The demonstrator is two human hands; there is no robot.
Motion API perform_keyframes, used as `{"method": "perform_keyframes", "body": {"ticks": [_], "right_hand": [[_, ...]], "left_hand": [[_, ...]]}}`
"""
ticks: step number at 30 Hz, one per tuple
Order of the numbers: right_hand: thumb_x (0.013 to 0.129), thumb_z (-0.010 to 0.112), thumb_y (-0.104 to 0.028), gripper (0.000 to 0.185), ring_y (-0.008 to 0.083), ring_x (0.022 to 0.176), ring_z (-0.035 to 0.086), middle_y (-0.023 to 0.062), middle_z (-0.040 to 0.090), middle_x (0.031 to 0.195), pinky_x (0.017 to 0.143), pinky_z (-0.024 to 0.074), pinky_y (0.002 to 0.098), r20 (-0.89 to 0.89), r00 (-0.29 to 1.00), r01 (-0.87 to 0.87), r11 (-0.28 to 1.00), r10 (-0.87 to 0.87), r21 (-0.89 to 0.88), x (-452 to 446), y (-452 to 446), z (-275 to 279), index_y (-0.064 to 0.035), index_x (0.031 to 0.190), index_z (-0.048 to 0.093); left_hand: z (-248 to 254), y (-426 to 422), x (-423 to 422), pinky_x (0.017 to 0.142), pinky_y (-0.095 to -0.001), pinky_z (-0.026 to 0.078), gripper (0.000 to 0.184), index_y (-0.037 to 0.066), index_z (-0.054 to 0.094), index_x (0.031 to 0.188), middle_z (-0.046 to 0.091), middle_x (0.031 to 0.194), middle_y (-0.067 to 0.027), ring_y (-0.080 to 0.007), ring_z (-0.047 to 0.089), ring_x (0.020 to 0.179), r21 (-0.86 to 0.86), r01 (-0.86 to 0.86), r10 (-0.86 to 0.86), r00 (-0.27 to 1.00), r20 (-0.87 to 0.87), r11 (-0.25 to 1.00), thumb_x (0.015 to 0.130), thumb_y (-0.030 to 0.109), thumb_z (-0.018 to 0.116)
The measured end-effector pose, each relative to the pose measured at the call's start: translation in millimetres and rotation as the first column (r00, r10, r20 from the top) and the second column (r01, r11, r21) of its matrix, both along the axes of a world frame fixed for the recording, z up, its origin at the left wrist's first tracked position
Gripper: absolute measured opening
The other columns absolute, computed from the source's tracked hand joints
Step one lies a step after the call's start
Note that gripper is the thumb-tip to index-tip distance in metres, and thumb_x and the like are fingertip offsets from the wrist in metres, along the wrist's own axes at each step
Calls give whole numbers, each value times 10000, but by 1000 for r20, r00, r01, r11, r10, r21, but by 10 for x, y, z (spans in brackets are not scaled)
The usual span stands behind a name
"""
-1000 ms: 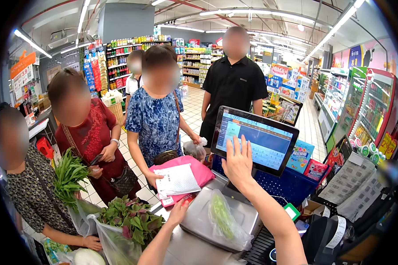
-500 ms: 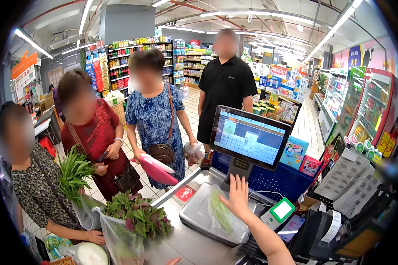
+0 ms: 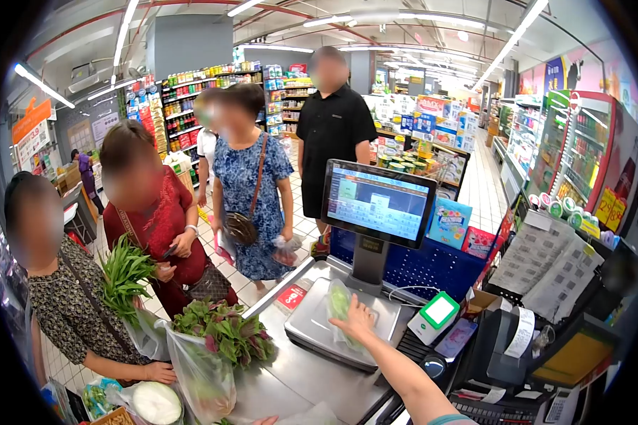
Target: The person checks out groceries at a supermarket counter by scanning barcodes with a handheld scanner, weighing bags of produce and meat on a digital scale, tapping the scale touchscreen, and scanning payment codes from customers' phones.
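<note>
My right hand is over the scale's steel plate, its fingers apart at the edge of a clear bag of green vegetable; whether it touches the bag is unclear. Only a sliver of my left hand shows at the bottom edge, so its fingers are hidden. Above the scale stands a lit touchscreen. Left of it, a red card lies on the metal counter. A plastic bag holds red-green leafy vegetables on the counter.
A person at the left rests a hand near a wrapped white vegetable and long green leaves. Several people stand beyond the counter. A green-framed device, a receipt printer and a keyboard are at the right.
My right hand has moved from the touchscreen down to the bagged vegetable on the scale. My left hand has drawn back to the bottom edge. The person in blue has stepped back with the pink item.
</note>
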State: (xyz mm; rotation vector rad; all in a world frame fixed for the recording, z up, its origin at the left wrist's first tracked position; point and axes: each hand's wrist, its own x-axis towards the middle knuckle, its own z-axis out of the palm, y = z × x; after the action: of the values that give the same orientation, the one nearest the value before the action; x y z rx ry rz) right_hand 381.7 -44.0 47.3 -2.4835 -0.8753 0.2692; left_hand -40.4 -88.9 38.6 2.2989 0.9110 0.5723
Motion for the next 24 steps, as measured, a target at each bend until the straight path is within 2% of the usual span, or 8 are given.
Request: {"method": "perform_keyframes", "body": {"ticks": [8, 10, 12, 16, 18, 20, 22, 24], "right_hand": [[694, 765, -317, 974, 399, 1186, 437, 261, 461, 1266, 968, 390, 479, 14, 1000, 14, 999, -13, -45, 47, 105, -429, -19, 1430, 202], [713, 729, -256, 881, 395, 1177, 441, 264, 475, 1248, 969, 407, 446, -137, 975, -151, 977, 172, 153, 95, -17, -611, 1, 1409, 254], [711, 712, -229, 808, 395, 1162, 443, 247, 479, 1257, 968, 404, 431, -3, 920, -382, 897, 392, 224, -286, -366, -234, -3, 1377, 315], [709, 697, -181, 759, 373, 1181, 445, 227, 490, 1243, 983, 388, 428, -158, 676, -722, 690, 720, 58, -847, -656, -4, -28, 1362, 342], [684, 693, -144, 764, 355, 1151, 456, 182, 509, 1196, 937, 398, 451, -98, 572, -816, 552, 815, -173, -1124, -642, -161, -86, 1367, 356], [673, 694, -138, 765, 353, 1150, 443, 169, 488, 1203, 932, 384, 471, -40, 567, -802, 541, 823, -253, -1268, -558, -467, -113, 1362, 365], [674, 697, -156, 778, 375, 1136, 447, 186, 475, 1214, 949, 374, 469, 428, 444, -771, 579, 787, -265, -1452, -583, -645, -73, 1368, 355], [694, 678, -140, 759, 375, 1140, 446, 208, 470, 1231, 968, 366, 469, 344, 427, -854, 498, 836, -150, -1850, -648, -316, -53, 1373, 350]], "left_hand": [[13, 49, 119, 897, -446, 423, 497, 65, 578, 1202, 568, 1184, -147, -336, 540, 1060, 128, 132, -120, 988, -97, 983, 773, 270, 723], [170, 76, 139, 896, -417, 425, 488, 56, 572, 1210, 554, 1204, -150, -320, 531, 1078, 145, 160, -135, 977, -167, 976, 787, 251, 718], [220, 62, 59, 896, -412, 417, 480, 59, 582, 1185, 561, 1173, -162, -337, 523, 1072, 138, 107, -83, 982, -168, 985, 776, 268, 719], [148, 39, -113, 899, -419, 403, 480, 71, 592, 1172, 558, 1168, -142, -327, 510, 1072, 79, 31, -21, 992, -124, 996, 758, 266, 734], [237, -3, -127, 903, -418, 402, 474, 67, 592, 1171, 559, 1165, -134, -325, 510, 1071, 49, 10, -3, 989, -148, 999, 762, 262, 731], [244, -98, -167, 907, -416, 400, 469, 63, 592, 1170, 560, 1161, -125, -323, 509, 1070, 26, -2, 6, 987, -161, 1000, 766, 258, 728], [225, -162, -244, 911, -423, 398, 452, 59, 592, 1171, 556, 1168, -114, -317, 502, 1081, 29, -16, 19, 994, -110, 999, 777, 241, 718], [197, -283, -408, 906, -415, 404, 433, 57, 603, 1157, 569, 1154, -111, -305, 521, 1055, -4, -87, 86, 988, -129, 996, 778, 230, 719]]}}
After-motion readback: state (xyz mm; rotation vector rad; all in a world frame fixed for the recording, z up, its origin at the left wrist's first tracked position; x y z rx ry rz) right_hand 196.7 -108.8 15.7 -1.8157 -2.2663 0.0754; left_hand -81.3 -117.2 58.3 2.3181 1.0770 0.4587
